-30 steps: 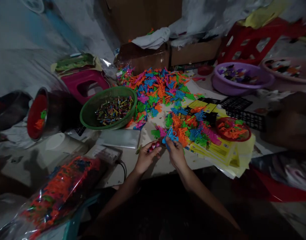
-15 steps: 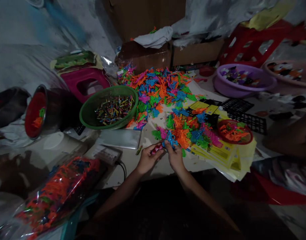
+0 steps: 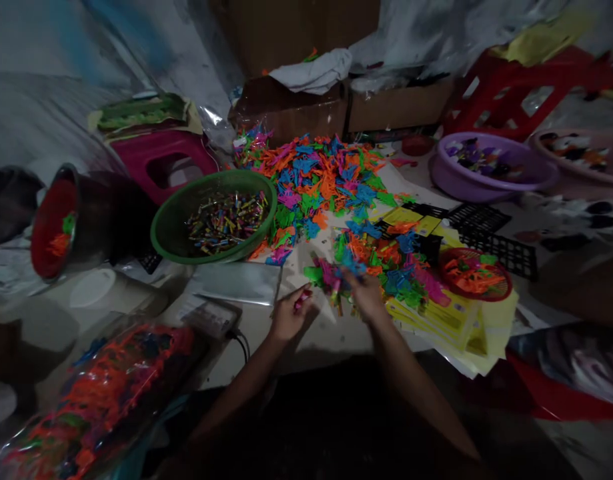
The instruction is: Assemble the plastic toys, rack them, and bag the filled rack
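Note:
My left hand [image 3: 289, 315] is closed on a small shiny pink-red piece [image 3: 302, 300] over the white table [image 3: 316, 337]. To its right, my right hand [image 3: 365, 292] is blurred by motion, with a blue plastic piece [image 3: 353, 269] at its fingertips; whether it grips that piece is unclear. Pink and green pieces [image 3: 313, 275] lie between the hands, and a small multicoloured wrapped piece [image 3: 335, 292] shows beside the right fingers. Just beyond is a pile of bright plastic pieces [image 3: 386, 253], with a larger heap [image 3: 321, 170] behind it.
A green basin [image 3: 161, 248] of small wrapped pieces stands left, near a flat clear plastic stack [image 3: 239, 283]. Yellow printed sheets [image 3: 449, 313] and a red basket [image 3: 509, 287] lie right, with a purple basin [image 3: 491, 188] behind. Another person's arm [image 3: 576, 287] is at far right.
My hands have moved apart. My right hand has shifted right, away from the left hand, which keeps the pink-red piece. The view has shifted slightly.

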A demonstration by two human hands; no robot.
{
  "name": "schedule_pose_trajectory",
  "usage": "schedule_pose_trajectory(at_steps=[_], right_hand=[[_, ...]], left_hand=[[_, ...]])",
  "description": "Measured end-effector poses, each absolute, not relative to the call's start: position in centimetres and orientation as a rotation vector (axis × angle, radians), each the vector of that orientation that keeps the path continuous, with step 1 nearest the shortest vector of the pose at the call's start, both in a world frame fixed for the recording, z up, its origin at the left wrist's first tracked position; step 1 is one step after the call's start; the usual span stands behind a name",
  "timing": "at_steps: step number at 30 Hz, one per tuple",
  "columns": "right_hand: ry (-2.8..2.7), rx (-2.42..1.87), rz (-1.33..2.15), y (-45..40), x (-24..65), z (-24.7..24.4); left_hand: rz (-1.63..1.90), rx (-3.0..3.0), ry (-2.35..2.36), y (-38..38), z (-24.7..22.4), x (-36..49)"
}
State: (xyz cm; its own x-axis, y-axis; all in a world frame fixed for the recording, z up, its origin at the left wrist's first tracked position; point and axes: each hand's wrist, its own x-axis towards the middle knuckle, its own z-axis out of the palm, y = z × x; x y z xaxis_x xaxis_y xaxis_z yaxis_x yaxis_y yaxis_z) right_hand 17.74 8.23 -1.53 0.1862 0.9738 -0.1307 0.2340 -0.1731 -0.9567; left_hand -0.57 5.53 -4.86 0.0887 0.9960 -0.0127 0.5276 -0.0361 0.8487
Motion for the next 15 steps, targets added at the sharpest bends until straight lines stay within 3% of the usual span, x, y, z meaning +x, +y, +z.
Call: schedule_pose_trajectory(at_steps=[2, 4, 6, 9, 12, 15], right_hand=[[-1.270, -1.917, 0.782, 10.1, 21.2, 0.2], [-1.209, -2.217, 0.117, 12.1, 23.7, 1.6], [-1.245, -2.345, -0.192, 14.3, 24.2, 2.0], [-1.667, -2.430, -0.010, 17.8, 21.8, 0.5], [-1.927, -2.479, 0.230, 20.9, 18.9, -1.7], [-1.962, -2.386, 0.241, 22.5, 18.2, -3.1]], left_hand=[[0.717, 1.738, 1.786, 5.8, -5.2, -2.5], [0.467, 1.786, 1.989, 5.7, -5.6, -4.1], [0.218, 1.794, 2.070, 5.4, -5.9, -4.8], [0.143, 1.793, 2.079, 5.1, -6.5, -4.6], [0.480, 1.651, 1.951, 5.2, -6.9, -4.6], [0.860, 1.162, 1.661, 5.3, -6.7, -5.5]])
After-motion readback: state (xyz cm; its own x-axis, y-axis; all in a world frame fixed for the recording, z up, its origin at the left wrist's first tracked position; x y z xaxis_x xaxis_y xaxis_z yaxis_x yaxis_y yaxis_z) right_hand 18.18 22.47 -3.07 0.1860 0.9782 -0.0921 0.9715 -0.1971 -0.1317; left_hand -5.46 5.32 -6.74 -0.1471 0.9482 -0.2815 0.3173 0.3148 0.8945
